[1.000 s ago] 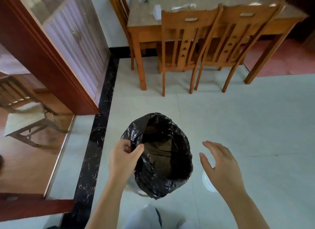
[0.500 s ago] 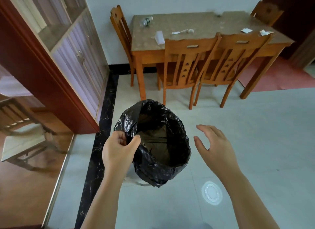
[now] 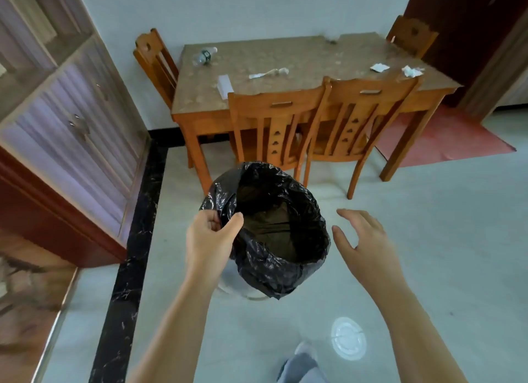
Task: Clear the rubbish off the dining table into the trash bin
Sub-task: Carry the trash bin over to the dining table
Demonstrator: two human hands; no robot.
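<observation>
two wooden chairs (image 3: 323,125) stand pushed in along the near edge of the worktop (image 3: 308,60), between the person and the rubbish on it, and one more chair (image 3: 154,60) stands at the left end and another (image 3: 411,35) at the far right corner. a plastic bottle (image 3: 204,56) lies near the far left corner, a white box (image 3: 225,85) near the near left edge, a twisted strip of paper (image 3: 268,73) towards the middle, and two crumpled scraps (image 3: 395,69) near the right end. a red mat (image 3: 445,137) lies on the floor under the right end of the worktop, and a cabinet (image 3: 71,120) lines the left wall. the trash bin (image 3: 268,228) is off the worktop, held above the pale floor (image 3: 428,240) just in front of the chairs; its black liner folds over the rim and nothing can be made out in its dark inside. the left hand (image 3: 210,237) has its fingers (image 3: 217,220) pinched closed on the liner at the bin's left rim. the right hand (image 3: 368,242) hangs just beside the bin's right side, fingers spread wide and holding nothing. a round white disc (image 3: 348,338) lies on the floor near the person's foot (image 3: 303,362).
</observation>
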